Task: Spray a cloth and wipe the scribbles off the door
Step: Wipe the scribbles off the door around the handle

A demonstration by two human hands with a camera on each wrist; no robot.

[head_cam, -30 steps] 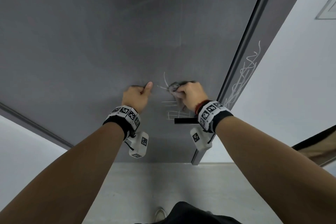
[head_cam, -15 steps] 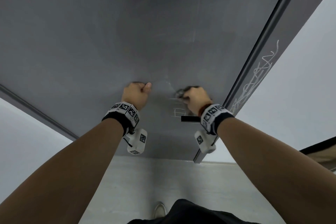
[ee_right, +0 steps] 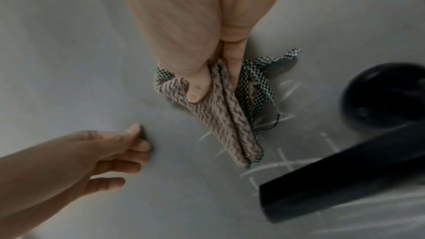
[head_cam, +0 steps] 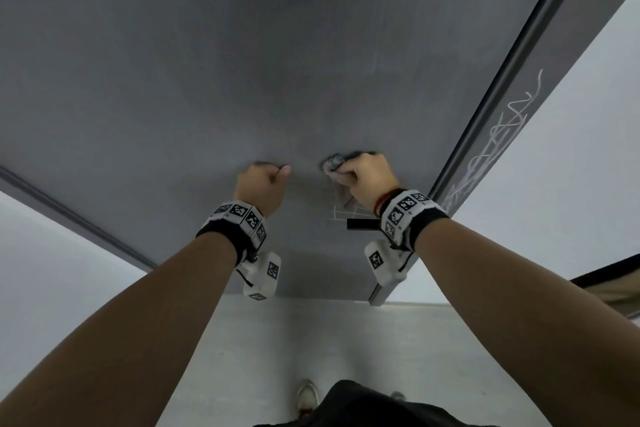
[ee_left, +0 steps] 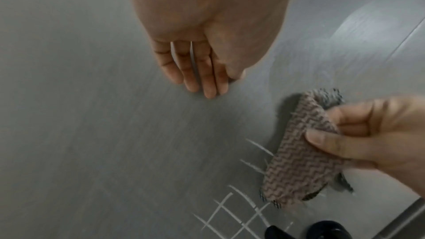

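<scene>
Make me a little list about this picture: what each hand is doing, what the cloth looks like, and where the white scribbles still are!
Left hand: bare fingertips rest on the grey door, holding nothing
Right hand: grips the folded cloth
Cloth: zigzag weave, pressed against the door
Grid scribble: below the cloth, beside the black door handle
Door frame scribbles: not wiped yet

A grey door (head_cam: 207,80) bears white scribbles (ee_left: 232,212); the cloth (ee_left: 301,152) shows a beige-and-brown zigzag weave with a black-and-white checked edge, beside a black handle (ee_right: 340,175) and pale grey floor (head_cam: 311,340).
</scene>
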